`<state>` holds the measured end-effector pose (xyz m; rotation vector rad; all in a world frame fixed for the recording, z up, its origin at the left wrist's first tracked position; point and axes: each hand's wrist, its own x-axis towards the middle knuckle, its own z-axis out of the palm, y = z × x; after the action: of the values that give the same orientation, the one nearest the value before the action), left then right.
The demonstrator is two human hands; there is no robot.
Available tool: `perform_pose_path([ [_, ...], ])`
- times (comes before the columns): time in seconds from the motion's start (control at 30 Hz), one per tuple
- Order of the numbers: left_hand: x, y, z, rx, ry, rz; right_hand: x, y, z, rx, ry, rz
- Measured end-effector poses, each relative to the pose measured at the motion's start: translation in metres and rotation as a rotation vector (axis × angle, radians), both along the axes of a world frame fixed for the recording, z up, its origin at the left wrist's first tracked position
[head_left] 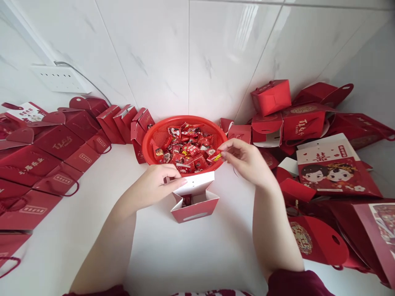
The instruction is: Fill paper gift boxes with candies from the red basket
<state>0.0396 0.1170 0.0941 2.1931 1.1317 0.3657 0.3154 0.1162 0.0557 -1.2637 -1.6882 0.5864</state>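
A small red gift box (196, 211) with a white inside stands on the table, its top raised. Inside it a dark red wrapped candy (187, 200) shows. My left hand (154, 183) is closed on the box's raised white flap, thumb in front. Over the right rim of a red plastic basket (151, 154), my right hand (242, 160) pinches a red and yellow wrapped candy (217, 156) between thumb and fingers. Many red wrapped candies (193, 148) fill the basket, just behind the box.
Red gift boxes with cord handles (58, 142) stand in rows on the left. Boxes and folded cartons (304, 123) are piled on the right, one printed with two cartoon figures (336, 176). A tiled wall (173, 53) rises behind, with a white power strip (60, 78).
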Motion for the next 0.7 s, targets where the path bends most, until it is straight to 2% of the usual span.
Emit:
perform_pose_path([
  [0.17,0.003,-0.002,0.002,-0.117,0.018,-0.092,0.000,-0.032,0.026,0.068,0.268,0.161],
  [0.3,0.003,-0.007,0.007,-0.210,0.026,-0.145,-0.001,-0.053,0.042,0.144,0.224,0.254],
  [0.4,0.003,-0.009,0.009,-0.225,0.003,-0.148,-0.003,-0.060,0.046,0.160,0.162,0.304],
  [0.57,0.003,-0.012,0.010,-0.146,-0.091,-0.099,-0.011,-0.060,0.044,0.127,0.101,0.327],
  [0.7,0.001,-0.016,0.011,0.103,-0.181,-0.081,-0.019,-0.056,0.043,0.101,0.026,0.307],
])
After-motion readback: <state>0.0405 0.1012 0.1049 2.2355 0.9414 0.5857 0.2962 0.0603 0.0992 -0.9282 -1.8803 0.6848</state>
